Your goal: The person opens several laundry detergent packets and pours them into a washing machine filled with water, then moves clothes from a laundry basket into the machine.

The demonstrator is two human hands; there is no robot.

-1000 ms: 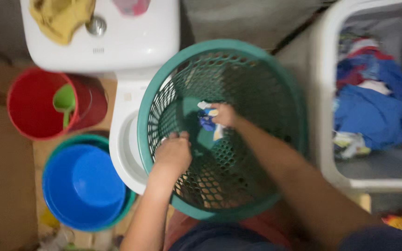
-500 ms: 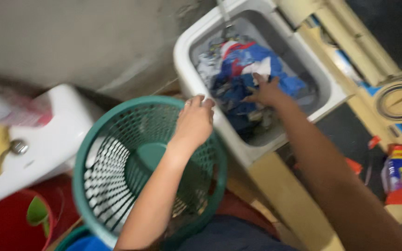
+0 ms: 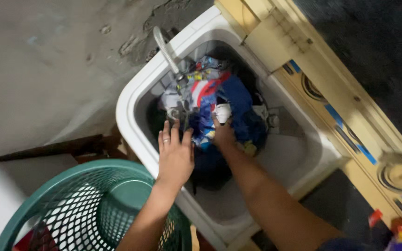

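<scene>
Hands in the washing tub
Left hand lies flat, fingers spread, on the clothes; right hand clutches them.

This is a home laundry corner: a white top-loading washing machine tub sits packed with mixed blue, red and white clothes, a ribbed grey hose dipping in. A green plastic mesh laundry basket stands beside it against a rough, stained concrete wall.

Blue, red and white clothes are showing inside the white tub; a green laundry basket with a lattice pattern is sitting beside it.
</scene>
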